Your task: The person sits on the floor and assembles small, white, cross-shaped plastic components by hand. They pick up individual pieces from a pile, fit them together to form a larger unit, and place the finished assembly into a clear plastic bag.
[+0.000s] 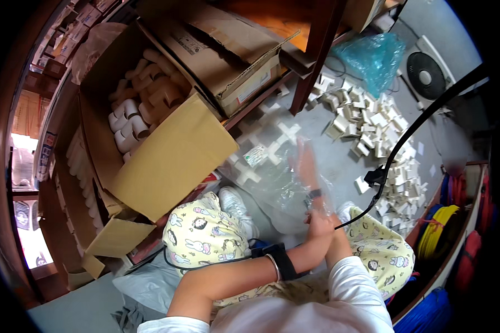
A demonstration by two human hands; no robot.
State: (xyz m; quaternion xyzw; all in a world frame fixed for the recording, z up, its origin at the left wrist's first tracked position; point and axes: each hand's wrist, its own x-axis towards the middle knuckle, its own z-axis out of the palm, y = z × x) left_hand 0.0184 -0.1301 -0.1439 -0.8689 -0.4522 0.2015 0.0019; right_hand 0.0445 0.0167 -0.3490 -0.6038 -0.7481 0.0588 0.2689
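A clear plastic bag (272,191) lies between my knees, with several white cross-shaped plastic pieces (247,172) and a printed label showing in it. My right arm reaches down into the bag, and my right hand (304,158) is seen blurred through the film; its fingers cannot be made out. At the bag's mouth, beside my right wrist, my left hand (318,225) is closed, gripping the plastic edge. My left forearm crosses over my lap and wears a black strap.
An open carton (178,158) of white elbow pipe fittings (130,125) stands left. Loose white fittings (372,125) are heaped on the floor at right, near a teal plastic bag (372,58) and a fan (426,69). Coiled wires (439,225) sit far right. A black cable (403,141) hangs across.
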